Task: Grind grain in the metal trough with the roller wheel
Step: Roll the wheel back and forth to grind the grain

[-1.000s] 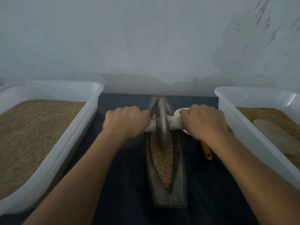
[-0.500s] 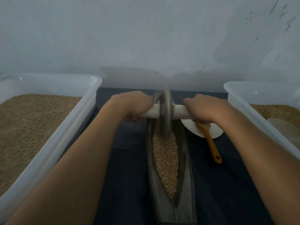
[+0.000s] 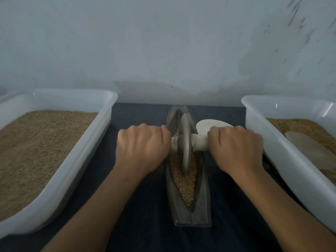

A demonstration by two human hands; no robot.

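Evidently both grips were clamped on the pale cylindrical axle handle [image 3: 199, 144]: the left hand [image 3: 142, 149] wrapped its end just left of the wheel, the right hand [image 3: 236, 148] its end just right, knuckles up. Between them stood the grey metal roller wheel [image 3: 185, 144], upright on edge in the long boat-shaped metal trough [image 3: 204, 200], its rim sunk into the brown grain [image 3: 184, 182]. Half a second earlier the wheel had sat at the trough's far end; it had since been drawn back toward the middle, so a return pass of the grinding seemed under way. The grain near the close tip looked whole, so more passes were probably needed. A white rounded scoop [image 3: 205, 124] lay on the dark worktop [image 3: 138, 224] behind the right hand. White plastic tubs of grain flanked the trough, one left [image 3: 78, 160], one right [image 3: 283, 160].
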